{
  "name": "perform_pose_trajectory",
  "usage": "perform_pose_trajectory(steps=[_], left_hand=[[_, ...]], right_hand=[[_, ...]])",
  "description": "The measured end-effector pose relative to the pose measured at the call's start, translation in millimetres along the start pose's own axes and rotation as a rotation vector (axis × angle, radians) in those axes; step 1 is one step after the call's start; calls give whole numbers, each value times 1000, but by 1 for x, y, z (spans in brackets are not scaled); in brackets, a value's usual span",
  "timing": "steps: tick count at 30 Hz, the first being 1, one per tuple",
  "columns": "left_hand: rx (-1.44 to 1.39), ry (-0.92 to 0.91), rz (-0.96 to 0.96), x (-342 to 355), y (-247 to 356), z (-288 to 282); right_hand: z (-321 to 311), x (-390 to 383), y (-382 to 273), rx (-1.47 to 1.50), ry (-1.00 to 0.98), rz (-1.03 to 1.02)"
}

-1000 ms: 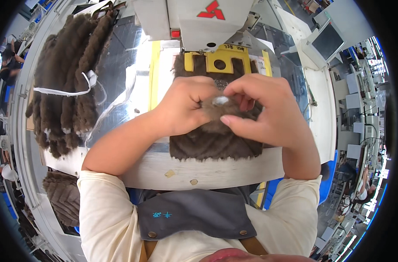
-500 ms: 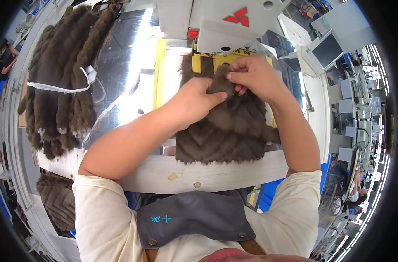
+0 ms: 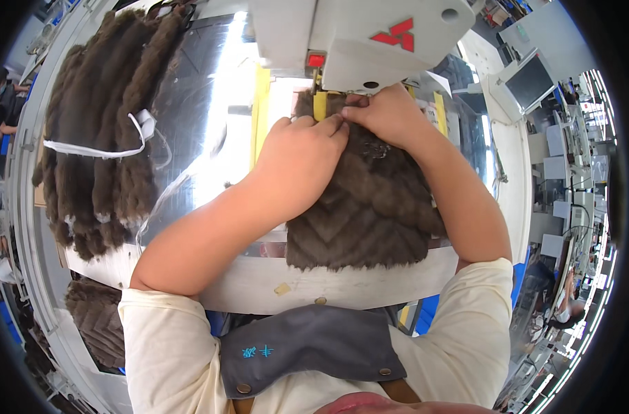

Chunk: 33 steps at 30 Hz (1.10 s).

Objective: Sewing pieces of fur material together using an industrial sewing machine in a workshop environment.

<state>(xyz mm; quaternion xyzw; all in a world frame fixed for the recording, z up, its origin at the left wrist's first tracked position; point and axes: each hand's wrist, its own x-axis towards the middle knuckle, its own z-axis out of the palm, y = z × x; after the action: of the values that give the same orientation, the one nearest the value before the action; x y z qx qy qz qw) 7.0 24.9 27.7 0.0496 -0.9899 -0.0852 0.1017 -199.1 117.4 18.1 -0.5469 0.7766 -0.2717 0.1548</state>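
head view: sitting on the person's head, looking steeply down over chest and forearms | facing: forward toward the sewing machine (image 3: 356,38) at the top edge | nearness: close, left hand (image 3: 297,162), right hand (image 3: 387,114) and brown fur piece (image 3: 370,214) filling the centre | lens: fisheye bending the table edge (image 3: 342,286) | shared views: only one view showing

- tabletop (image 3: 211,145): shiny, reflective, pale front edge
- brown fur piece (image 3: 370,207) flat at centre, near end reaching the front edge
- bundle of brown fur strips (image 3: 100,138) on left, white band around it
- white sewing machine (image 3: 356,34) at back
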Motion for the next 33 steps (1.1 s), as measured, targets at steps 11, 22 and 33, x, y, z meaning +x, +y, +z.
perform_pose_trajectory(steps=[11, 22, 33], left_hand=[[172, 78, 99, 18, 0, 16], [138, 136, 167, 33, -19, 22], [91, 113, 148, 35, -23, 19]], right_hand=[[-8, 15, 5, -13, 81, -75], [-29, 24, -11, 214, -219, 262], [-41, 20, -32, 296, -188, 394]])
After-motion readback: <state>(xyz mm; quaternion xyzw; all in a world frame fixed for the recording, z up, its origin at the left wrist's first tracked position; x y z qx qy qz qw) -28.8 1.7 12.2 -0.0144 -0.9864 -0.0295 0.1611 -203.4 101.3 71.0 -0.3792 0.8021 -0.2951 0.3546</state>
